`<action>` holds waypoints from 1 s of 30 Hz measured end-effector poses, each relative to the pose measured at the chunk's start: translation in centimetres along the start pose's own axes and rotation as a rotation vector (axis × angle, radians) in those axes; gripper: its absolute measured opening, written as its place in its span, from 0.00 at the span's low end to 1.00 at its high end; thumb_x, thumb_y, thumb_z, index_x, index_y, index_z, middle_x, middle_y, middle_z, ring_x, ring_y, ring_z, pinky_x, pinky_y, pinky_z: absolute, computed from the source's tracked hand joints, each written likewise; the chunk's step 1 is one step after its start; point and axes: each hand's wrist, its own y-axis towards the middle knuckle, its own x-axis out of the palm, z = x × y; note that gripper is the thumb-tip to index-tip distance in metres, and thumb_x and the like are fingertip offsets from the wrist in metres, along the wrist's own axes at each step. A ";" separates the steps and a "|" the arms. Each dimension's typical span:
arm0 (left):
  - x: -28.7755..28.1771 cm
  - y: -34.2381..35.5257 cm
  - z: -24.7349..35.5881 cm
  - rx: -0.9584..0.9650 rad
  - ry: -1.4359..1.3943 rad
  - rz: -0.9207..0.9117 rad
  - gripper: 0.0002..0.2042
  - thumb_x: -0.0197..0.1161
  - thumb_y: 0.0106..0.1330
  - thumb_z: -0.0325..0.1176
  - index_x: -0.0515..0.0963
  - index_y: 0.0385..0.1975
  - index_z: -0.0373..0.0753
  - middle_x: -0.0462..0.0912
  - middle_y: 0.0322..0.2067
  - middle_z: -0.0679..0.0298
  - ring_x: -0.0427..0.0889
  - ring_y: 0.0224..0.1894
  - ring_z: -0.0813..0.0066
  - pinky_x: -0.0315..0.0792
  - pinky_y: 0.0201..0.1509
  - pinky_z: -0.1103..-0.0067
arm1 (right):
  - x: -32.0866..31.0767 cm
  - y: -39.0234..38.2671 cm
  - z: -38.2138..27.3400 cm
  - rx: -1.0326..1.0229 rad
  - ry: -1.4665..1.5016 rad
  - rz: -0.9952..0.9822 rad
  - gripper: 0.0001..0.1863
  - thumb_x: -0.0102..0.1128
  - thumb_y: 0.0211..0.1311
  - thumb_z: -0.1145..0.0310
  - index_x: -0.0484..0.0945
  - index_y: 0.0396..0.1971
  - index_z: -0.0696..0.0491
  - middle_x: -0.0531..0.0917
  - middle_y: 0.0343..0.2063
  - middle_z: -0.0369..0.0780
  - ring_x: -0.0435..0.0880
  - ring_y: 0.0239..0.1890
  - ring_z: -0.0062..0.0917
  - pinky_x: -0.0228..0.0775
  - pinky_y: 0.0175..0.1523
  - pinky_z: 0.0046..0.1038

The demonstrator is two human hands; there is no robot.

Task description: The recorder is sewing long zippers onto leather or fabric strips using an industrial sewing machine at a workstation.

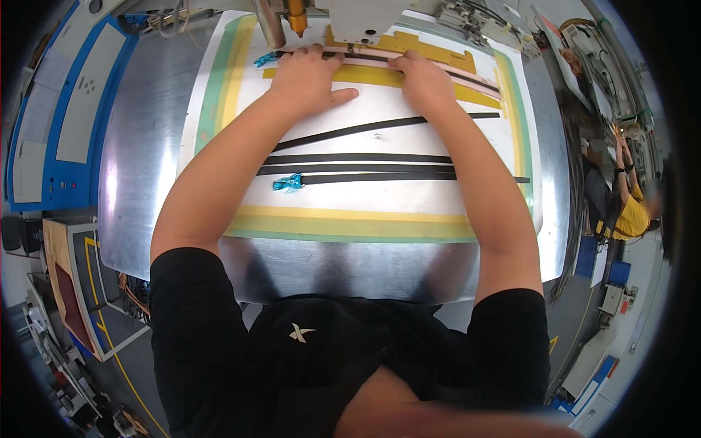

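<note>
My left hand (pixel 310 77) lies with fingers spread and thumb out on a long black strip (pixel 369 56) in a pink-edged channel of a yellow jig (pixel 431 42). Farther right, my right hand (pixel 427 84) has its fingers bent together at the strip; whatever they may grip is hidden. A machine head (pixel 358 22) with a small foot sits over the strip between my hands. A light blue clip-like piece (pixel 264 60) is at the strip's left end. Several loose black strips (pixel 358 157) lie below on the white board (pixel 343 201), one with a crumpled blue piece (pixel 288 182).
The board has green and yellow taped borders and rests on a metal table (pixel 142 146). A blue-panelled machine (pixel 62 117) stands at left, a wooden-sided frame (pixel 73 285) below it. Another person in yellow (pixel 631 215) works at far right, among equipment and hanging dark strands.
</note>
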 end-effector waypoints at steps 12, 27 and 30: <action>0.3 0.7 1.3 -0.026 0.005 -0.058 0.36 0.63 0.64 0.66 0.78 0.66 0.48 0.79 0.56 0.46 0.78 0.61 0.45 0.73 0.65 0.57 | 0.7 0.4 -0.8 -0.008 0.046 -0.018 0.21 0.52 0.67 0.76 0.85 0.55 0.44 0.83 0.53 0.37 0.85 0.54 0.36 0.79 0.56 0.37; -0.1 1.2 3.7 -0.042 0.002 -0.043 0.38 0.64 0.65 0.65 0.77 0.66 0.42 0.78 0.58 0.50 0.75 0.64 0.47 0.72 0.68 0.60 | 0.2 -0.9 3.1 0.000 0.072 0.023 0.20 0.51 0.67 0.76 0.86 0.53 0.45 0.83 0.49 0.38 0.85 0.52 0.37 0.79 0.55 0.38; -0.4 1.6 4.2 -0.057 -0.004 -0.079 0.38 0.64 0.65 0.65 0.77 0.67 0.43 0.78 0.59 0.49 0.76 0.64 0.47 0.72 0.68 0.61 | 0.1 -1.2 3.8 0.018 0.071 0.023 0.20 0.51 0.67 0.76 0.86 0.53 0.46 0.83 0.48 0.38 0.85 0.52 0.38 0.79 0.55 0.39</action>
